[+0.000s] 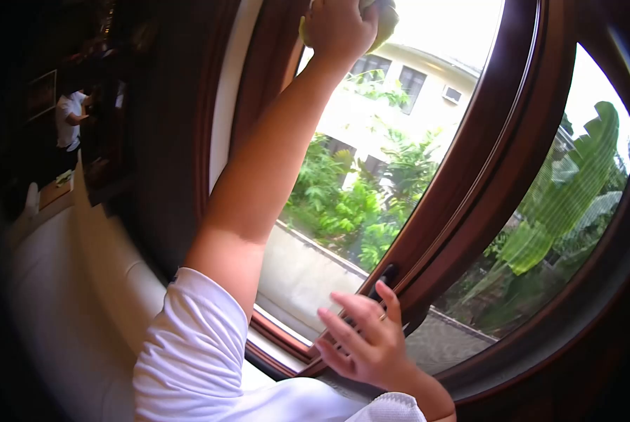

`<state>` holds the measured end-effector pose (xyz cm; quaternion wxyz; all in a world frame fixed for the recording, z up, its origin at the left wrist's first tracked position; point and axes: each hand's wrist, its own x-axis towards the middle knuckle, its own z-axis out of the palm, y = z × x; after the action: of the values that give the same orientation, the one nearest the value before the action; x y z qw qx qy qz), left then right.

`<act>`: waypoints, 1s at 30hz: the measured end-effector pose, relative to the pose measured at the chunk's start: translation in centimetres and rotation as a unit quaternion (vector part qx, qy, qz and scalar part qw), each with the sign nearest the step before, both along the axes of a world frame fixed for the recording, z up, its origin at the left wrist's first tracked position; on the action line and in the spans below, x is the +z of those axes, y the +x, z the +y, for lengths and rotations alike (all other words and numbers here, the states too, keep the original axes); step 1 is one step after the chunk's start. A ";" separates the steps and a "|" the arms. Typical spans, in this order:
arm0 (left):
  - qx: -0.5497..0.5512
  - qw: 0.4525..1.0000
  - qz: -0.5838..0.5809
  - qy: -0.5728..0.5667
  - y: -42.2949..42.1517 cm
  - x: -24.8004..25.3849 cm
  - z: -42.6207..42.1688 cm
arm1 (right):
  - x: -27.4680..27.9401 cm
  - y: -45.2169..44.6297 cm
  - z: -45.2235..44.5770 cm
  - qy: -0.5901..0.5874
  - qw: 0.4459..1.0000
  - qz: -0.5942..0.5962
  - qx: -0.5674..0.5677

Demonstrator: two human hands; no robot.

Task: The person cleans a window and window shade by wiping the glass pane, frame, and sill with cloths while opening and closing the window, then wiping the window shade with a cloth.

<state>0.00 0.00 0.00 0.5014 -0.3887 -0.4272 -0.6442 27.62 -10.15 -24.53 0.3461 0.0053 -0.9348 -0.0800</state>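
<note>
My left hand [339, 29] is raised to the top of the view, its fingers closed on a yellow-green cloth [385, 29]. The cloth lies against or just in front of the window glass [371, 162]; the upper part of the hand is cut off by the frame. Lower down, my right hand [367, 337] has its fingers spread and holds nothing I can see. A ring shows on one finger. Close behind that hand is a dark window handle [382, 281] on the brown wooden frame [462, 169]. Whether the fingers touch the frame I cannot tell.
A second, screened window pane [540, 211] is on the right. Outside stand plants, a low wall [308, 260] and a pale building [427, 77]. Far left, another person [68, 123] in a white top stands in a dark room. A pale, sofa-like surface [83, 295] lies at lower left.
</note>
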 end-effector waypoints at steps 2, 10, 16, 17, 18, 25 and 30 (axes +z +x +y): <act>-0.230 0.965 -0.061 -0.113 -1.8 -0.9 0.0 | 1.2 -0.5 0.4 -0.022 0.999 0.032 0.010; -0.777 0.591 -0.205 -0.068 3.3 -16.2 -11.4 | 3.7 -3.5 -2.7 -0.108 0.966 0.222 0.073; -0.800 0.569 -0.165 -0.094 6.1 -21.9 -18.4 | 2.6 -5.3 -1.7 -0.186 0.955 0.207 0.107; -0.795 0.575 -0.177 -0.074 5.7 -22.7 -19.1 | 2.4 -5.1 -1.2 -0.209 0.955 0.176 0.116; -0.844 0.495 -0.185 -0.091 2.3 -24.9 -18.2 | 2.2 -5.4 -1.1 -0.227 0.939 0.220 0.136; -0.705 0.616 -0.256 -0.240 6.6 -24.0 -23.8 | 3.6 -3.4 -2.2 -0.255 0.959 0.126 0.002; -0.436 0.764 -0.148 -0.452 8.0 -24.8 -24.4 | 3.4 -3.4 -1.9 -0.231 0.969 0.089 -0.002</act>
<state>7.95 -24.42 -24.83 -0.1368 -0.6148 -0.5219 -0.5753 24.27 -12.02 -21.08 0.4196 -0.0840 -0.8934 0.1369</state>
